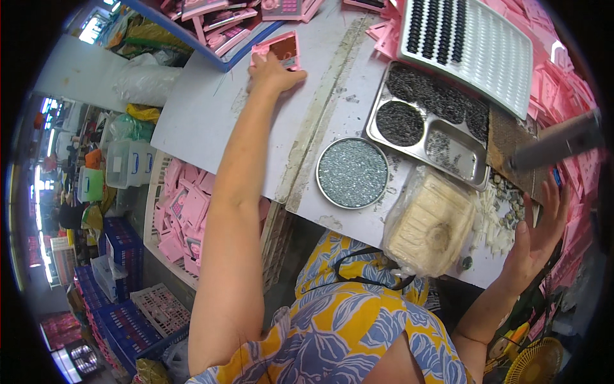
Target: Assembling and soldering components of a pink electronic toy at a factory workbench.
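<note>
Stretching across the frame from upper left to lower right, my white work table (192, 125) is the largest thing about me. Left of centre, beside its edge, a cream crate (153, 214) holds a heap of pink parts. At the top left a blue bin (192, 41) is piled with pink units. A white ridged tray (502, 61) sits at the upper right, and just below it a metal tray (412, 152) has compartments, most of them filled with tiny black pieces (400, 121) (one, toward the lower right, shows plenty of bare metal). Near the lower right of the table lies a yellowish block (432, 224) in clear wrapping, and at the frame's centre stands a round dish (352, 207) of small silvery pieces (352, 169). A dark rod-shaped tool (556, 141) juts in from the right edge.

My right hand (537, 240), at the lower right below that tool, is loose, its fingers spread and raised. My left hand (275, 73) reaches to the upper middle, fingers on a pink case (281, 50), thumb sticking out sideways; whether it grips, I cannot tell. The case lies on the table just beside the blue bin. Smallest are black beads (438, 29) rowed in the white tray.
</note>
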`<state>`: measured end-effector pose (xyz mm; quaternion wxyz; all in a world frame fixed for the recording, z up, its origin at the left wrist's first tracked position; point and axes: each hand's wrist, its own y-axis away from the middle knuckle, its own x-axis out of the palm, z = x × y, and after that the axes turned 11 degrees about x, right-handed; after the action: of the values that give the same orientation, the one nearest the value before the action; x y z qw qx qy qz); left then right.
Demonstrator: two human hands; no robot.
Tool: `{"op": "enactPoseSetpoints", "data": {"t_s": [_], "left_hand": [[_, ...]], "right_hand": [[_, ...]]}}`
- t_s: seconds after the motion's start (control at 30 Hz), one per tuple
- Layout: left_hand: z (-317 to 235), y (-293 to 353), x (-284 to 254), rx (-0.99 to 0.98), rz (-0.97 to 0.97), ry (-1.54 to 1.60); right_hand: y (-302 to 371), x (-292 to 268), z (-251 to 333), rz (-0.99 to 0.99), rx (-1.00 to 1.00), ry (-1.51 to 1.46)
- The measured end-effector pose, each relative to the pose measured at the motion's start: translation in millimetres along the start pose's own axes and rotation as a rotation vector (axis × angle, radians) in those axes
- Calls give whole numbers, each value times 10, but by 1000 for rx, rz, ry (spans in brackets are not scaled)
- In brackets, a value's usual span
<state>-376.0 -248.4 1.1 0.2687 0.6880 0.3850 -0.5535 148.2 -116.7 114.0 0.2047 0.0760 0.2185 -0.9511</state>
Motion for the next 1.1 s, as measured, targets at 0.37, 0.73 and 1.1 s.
{"op": "enactPoseSetpoints", "data": {"t_s": [0.37, 0.73, 1.1], "left_hand": [[-1440, 2356, -1463, 1445, 287, 481], [-1715, 2250, -291, 1849, 27, 345], [-1429, 2932, 126, 1566, 342, 590]], "right_hand": [[358, 571, -775, 752, 1232, -1296], [714, -255, -728, 607, 856, -652], [1128, 104, -790, 67, 337, 568]]}}
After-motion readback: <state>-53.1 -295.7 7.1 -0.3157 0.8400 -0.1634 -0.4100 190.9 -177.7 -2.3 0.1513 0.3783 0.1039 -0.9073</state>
